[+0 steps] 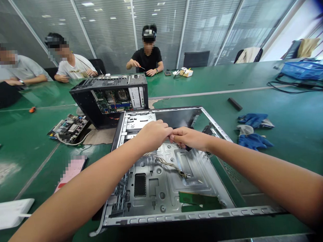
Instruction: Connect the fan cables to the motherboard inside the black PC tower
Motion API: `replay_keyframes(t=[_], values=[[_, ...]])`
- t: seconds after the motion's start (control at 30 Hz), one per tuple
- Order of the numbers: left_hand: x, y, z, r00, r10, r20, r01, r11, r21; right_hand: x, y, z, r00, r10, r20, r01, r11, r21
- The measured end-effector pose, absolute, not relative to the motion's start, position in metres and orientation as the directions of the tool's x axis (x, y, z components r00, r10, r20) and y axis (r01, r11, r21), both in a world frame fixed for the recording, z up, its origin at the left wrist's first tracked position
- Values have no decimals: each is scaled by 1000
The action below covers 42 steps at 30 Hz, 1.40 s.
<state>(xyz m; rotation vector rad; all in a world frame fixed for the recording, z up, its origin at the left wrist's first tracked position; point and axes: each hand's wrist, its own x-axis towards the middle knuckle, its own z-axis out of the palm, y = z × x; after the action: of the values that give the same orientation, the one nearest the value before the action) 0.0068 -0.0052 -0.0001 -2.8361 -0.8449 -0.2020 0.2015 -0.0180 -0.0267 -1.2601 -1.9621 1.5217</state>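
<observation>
Along the left edge, the frame cuts off a black box (4,95) and a smooth white slab (11,212). Pixelation masks most of a flat pink item (75,169). Behind it, a knobbly circuit board (71,127) lies near a boxy black tower (84,102) whose open side shows a motherboard (105,101). At centre, our open metal case (165,218) lies on the glossy green table (199,81), our forearms (100,183) hiding parts of it. Our left hand (154,134), fingers curled, meets our right hand (190,137) above its embossed floor, fingertips together; we cannot tell what, if anything, they pinch. Twisted wires (169,163) run beneath, one end out of sight; a dark piece (188,148) under the right hand is hard to make out. Thin green strips (196,198) lie near the front rim. Rightward, we see a black bar (234,104), crumpled blue gloves (253,140) and a cut-off blue basket (303,72).
</observation>
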Motion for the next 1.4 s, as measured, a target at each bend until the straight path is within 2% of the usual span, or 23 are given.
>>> replay_keyframes(t=[0.23, 0.57, 0.93, 1.17, 1.4], values=[[5, -4, -2, 828, 536, 161, 557, -817, -146, 200, -20, -21, -543, 799, -258, 470, 34, -882], [5, -3, 1, 787, 606, 116, 616, -781, -103, 203, -22, -22, -512, 751, -416, 486, -146, -861], [7, -3, -3, 805, 585, 98, 593, -798, -107, 201, -26, -19, -469, 697, -542, 548, -251, -798], [3, -1, -1, 807, 580, 107, 589, -801, -103, 200, -23, -24, -511, 756, -410, 425, -192, -885], [3, -1, -1, 810, 579, 97, 587, -800, -128, 198, -19, -31, -523, 797, -302, 369, -108, -923]])
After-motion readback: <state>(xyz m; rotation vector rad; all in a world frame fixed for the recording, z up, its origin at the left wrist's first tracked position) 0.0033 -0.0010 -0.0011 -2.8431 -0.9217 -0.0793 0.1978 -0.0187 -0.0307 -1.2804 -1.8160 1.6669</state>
